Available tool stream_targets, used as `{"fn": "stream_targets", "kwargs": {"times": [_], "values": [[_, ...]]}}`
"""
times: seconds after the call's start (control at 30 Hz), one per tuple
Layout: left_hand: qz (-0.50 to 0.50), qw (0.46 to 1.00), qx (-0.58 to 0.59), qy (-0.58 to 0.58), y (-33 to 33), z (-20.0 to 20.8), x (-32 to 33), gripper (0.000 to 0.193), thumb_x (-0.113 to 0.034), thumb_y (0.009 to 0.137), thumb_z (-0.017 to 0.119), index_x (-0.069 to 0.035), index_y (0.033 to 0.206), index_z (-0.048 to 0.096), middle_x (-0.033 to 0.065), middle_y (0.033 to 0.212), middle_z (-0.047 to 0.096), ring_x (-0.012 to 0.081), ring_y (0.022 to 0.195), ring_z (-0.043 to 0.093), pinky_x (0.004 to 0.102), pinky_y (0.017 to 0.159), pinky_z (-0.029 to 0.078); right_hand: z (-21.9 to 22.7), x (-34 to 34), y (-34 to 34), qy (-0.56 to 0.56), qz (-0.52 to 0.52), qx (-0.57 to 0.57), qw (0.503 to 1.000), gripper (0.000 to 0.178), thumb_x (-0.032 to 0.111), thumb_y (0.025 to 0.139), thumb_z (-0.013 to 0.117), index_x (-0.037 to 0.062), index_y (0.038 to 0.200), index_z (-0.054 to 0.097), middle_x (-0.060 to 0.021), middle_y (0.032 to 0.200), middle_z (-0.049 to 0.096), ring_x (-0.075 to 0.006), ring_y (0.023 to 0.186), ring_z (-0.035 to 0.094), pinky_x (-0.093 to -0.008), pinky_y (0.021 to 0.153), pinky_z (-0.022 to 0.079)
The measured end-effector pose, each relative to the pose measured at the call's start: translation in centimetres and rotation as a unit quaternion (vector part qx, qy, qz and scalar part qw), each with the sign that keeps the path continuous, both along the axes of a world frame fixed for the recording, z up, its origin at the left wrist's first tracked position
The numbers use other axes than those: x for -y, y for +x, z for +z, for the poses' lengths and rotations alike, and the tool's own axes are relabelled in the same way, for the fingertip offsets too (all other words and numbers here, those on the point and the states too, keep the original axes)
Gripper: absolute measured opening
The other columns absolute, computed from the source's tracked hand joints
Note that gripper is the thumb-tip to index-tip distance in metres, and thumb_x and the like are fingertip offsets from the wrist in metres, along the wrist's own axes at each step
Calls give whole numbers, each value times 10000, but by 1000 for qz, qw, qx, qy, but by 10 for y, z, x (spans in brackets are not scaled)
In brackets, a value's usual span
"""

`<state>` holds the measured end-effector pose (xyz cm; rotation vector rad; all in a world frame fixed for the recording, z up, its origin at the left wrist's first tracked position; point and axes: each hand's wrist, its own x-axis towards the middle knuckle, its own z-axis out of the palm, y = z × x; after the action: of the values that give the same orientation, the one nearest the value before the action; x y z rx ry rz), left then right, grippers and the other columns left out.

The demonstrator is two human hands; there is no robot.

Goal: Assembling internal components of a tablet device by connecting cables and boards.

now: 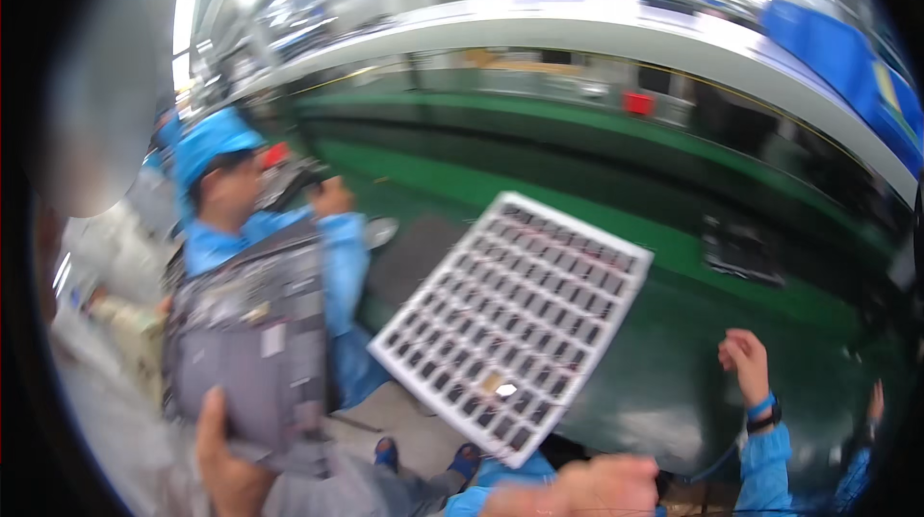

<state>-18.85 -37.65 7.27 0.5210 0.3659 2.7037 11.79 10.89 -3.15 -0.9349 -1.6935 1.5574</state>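
Note:
A dark grey, flat, box-like electronic casing (pixel 241 363), with a black edge and a small pale label, is held up at the left. My left hand (pixel 229 464) grips it by its lower edge, thumb over the face and the other fingers hidden. My right hand (pixel 587 488), smeared by motion, is at the bottom middle just below a white tray (pixel 630 271). Its fingers look curled, but whether they hold anything is unclear. The tray carries rows of small dark rectangular parts and lies slanted, its near corner beyond the table edge.
A co-worker in a blue cap (pixel 219 146) stands close behind the casing. Another person's wristbanded hand (pixel 746 363) reaches over the green table (pixel 645 401) from the right. A black device (pixel 741 249) lies farther back. Blue bins (pixel 818 45) stand on the shelf.

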Motion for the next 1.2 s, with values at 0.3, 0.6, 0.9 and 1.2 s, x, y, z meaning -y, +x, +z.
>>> {"fn": "stream_targets", "kwargs": {"times": [0.3,0.6,0.9,1.2], "values": [[-323,869,-54,-371,101,-14,-401,541,-219,1127,504,13,1604,396,193,1674,390,322,1537,413,464,1289,342,-48,-189,158,107,-405,73,905,306,180,1009,709,-4,1254,707,-104,1068,765,-194,964,723,-326,848,584],[-237,759,-240,-557,84,-107,-589,713,-249,1106,559,82,1667,270,242,1762,271,328,1633,282,402,1324,214,-53,-255,48,187,-318,208,906,565,283,992,752,-91,1401,641,-255,1308,741,-333,1190,738,-406,1023,565],[-63,765,-346,-539,89,-86,-538,481,-150,1112,559,85,1530,527,254,1541,601,308,1457,560,379,1219,411,-15,-218,62,112,-238,91,960,402,97,1020,715,-45,1395,686,-173,1343,742,-225,1218,700,-368,1066,541],[-77,760,-341,-549,165,-50,-308,544,-175,1102,618,-83,1621,486,235,1529,609,271,1259,635,359,1087,482,13,-9,182,84,-159,74,981,553,144,1083,645,-105,1551,488,-200,1531,589,-239,1382,596,-347,1185,431]]}}
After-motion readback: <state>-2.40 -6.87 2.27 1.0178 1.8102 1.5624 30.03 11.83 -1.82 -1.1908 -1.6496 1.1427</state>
